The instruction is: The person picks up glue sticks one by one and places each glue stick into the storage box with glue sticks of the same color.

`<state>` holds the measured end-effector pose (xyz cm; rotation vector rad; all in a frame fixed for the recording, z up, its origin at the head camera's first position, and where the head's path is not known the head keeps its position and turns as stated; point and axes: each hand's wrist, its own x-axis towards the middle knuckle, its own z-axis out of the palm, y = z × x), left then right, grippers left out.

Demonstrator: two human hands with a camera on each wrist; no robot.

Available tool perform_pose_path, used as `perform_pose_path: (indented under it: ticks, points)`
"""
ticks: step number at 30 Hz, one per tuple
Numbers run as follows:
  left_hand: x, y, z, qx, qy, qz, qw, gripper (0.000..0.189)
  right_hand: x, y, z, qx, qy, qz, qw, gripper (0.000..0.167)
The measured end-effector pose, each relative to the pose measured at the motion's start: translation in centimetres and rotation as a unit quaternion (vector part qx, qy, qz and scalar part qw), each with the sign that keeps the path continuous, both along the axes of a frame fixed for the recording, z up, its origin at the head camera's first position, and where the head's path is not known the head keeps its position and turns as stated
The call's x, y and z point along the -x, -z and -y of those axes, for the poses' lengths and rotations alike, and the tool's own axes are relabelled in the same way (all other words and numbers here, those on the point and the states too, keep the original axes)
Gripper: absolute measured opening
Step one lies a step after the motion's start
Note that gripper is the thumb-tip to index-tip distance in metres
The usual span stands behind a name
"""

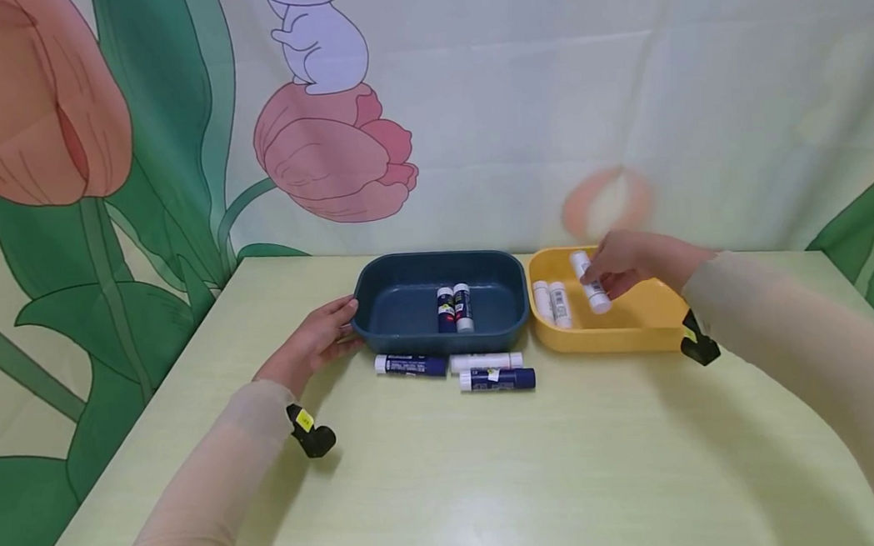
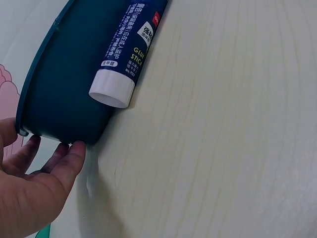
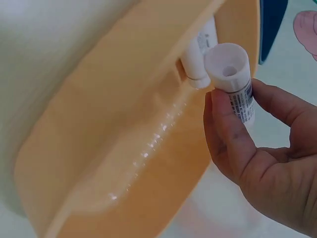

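Note:
My right hand pinches a white glue stick between thumb and fingers, tilted over the yellow bin. In the right wrist view, its hollow white end faces the camera. Two white glue sticks lie at the bin's left end. My left hand touches the left end of the dark blue bin, fingertips at the rim and outer wall. Inside that bin lie two dark blue glue sticks with white caps, side by side.
Before the blue bin lie a dark blue glue stick, a white glue stick and another dark blue one. The bins stand side by side at the back of the pale table, near a printed curtain.

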<state>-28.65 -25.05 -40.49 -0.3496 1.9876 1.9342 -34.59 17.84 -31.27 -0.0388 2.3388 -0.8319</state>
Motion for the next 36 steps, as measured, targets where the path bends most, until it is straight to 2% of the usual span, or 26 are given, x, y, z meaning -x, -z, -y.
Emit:
perform_pose_path:
  ticks: [9,16,22,36]
  points:
    - [0.0,0.0,0.1,-0.005,0.000,0.001,1.0000,0.058,-0.4,2.4,0.9,-0.002,0.008,0.028,0.9996,0.043]
    - [0.1,0.1,0.1,-0.003,0.001,-0.002,1.0000,0.058,-0.3,3.5,1.1,-0.012,0.016,0.021,0.9996,0.043]
    - [0.0,0.0,0.1,-0.005,0.001,-0.003,1.0000,0.058,-0.5,4.0,1.3,-0.035,0.013,0.023,0.9990,0.043]
    - [-0.1,-0.2,0.0,-0.003,-0.001,0.002,1.0000,0.058,-0.5,4.4,1.6,-0.039,0.019,0.023,0.9988,0.045]
